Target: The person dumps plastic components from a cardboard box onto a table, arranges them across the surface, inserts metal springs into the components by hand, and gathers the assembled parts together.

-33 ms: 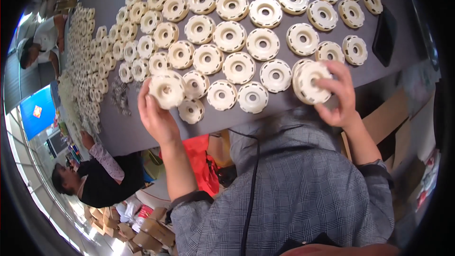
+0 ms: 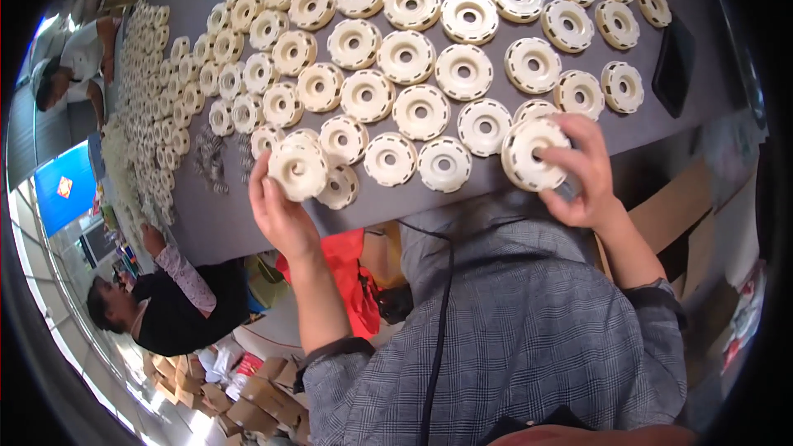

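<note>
At the left of the table's near edge, my left hand (image 2: 283,216) grips a round cream plastic disc (image 2: 301,168) with a recessed centre hole. It is held tilted, partly over other discs. My right hand (image 2: 585,175) holds another cream slotted disc (image 2: 522,155) near the table edge, its thumb below and fingers bent over the face. Whether a second disc sits under that one I cannot tell. Between my hands lie similar discs, such as a slotted disc (image 2: 444,164) and one just left of it (image 2: 390,158), flat on the grey table (image 2: 388,206).
Rows of discs spread far and left across the table. A dark phone-like slab (image 2: 672,66) lies at the right. Small dark coiled pieces (image 2: 211,163) sit at left. One person (image 2: 178,297) works at the left side, another (image 2: 78,74) farther off. Cardboard boxes (image 2: 264,405) pile at lower left.
My left hand has shifted slightly right and toward me with its disc. The right hand has moved a little left and nearer with its own. The whole view has shifted slightly.
</note>
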